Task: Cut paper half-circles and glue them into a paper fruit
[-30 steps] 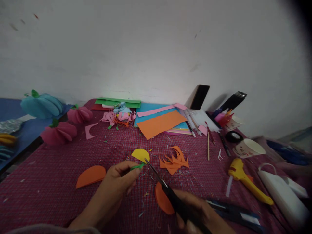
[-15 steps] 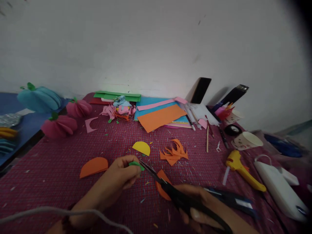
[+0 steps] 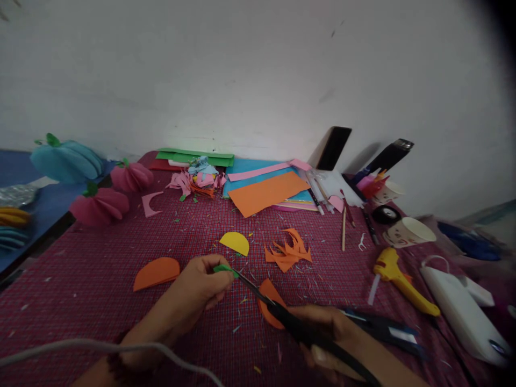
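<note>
While the left hand (image 3: 199,287) pinches a green scrap (image 3: 223,268) and the right hand (image 3: 328,333) grips black scissors (image 3: 290,322), blades sit near fingertips (image 3: 221,284): a slip could nick skin.

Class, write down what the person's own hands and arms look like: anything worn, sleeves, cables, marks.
The left hand and right hand are bare: no gloves, no rings that show. Both forearms are bare, with no sleeve in view. A thin grey cable crosses in front of the left forearm. Small marks are too dim to tell.
</note>
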Motion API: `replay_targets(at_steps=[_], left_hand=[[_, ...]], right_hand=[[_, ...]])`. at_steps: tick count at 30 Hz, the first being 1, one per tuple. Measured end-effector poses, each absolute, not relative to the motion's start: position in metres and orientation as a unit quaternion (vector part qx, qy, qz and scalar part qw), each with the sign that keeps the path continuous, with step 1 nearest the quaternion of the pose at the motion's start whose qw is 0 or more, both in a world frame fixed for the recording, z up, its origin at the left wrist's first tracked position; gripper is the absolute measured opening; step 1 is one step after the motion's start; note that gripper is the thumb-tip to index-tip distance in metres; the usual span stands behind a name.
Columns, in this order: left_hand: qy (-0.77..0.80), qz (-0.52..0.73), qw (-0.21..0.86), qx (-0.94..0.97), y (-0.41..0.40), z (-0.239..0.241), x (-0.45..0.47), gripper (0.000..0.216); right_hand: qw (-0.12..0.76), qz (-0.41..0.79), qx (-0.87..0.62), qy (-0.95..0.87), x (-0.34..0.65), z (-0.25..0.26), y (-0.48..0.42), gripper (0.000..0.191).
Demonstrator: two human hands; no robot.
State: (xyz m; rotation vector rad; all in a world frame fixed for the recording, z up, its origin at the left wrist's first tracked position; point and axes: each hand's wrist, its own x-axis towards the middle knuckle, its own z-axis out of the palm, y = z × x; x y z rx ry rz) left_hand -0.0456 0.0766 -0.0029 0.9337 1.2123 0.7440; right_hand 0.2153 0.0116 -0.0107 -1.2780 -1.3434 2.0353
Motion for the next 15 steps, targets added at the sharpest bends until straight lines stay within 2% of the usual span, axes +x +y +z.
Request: replay_targets(at_steps=[4,10,15], left_hand=[[0.548,0.319,0.650,0.419,0.077,-0.005,-0.045,0.017],[0.556,0.309,0.652,0.412,0.079,-0.005,-0.045,0.015],[0.553,0.314,0.653,0.411,0.079,-0.006,-0.044,0.015]], right_hand=[[0.189,0.730,-0.454,-0.474,0.216,-0.017,0.011,0.056],[0.189,0.745,-0.443,-0.461,0.218,-0.024,0.011,0.061],[0.190,0.738,-0.438,-0.477,0.218,-0.025,0.012,0.055]])
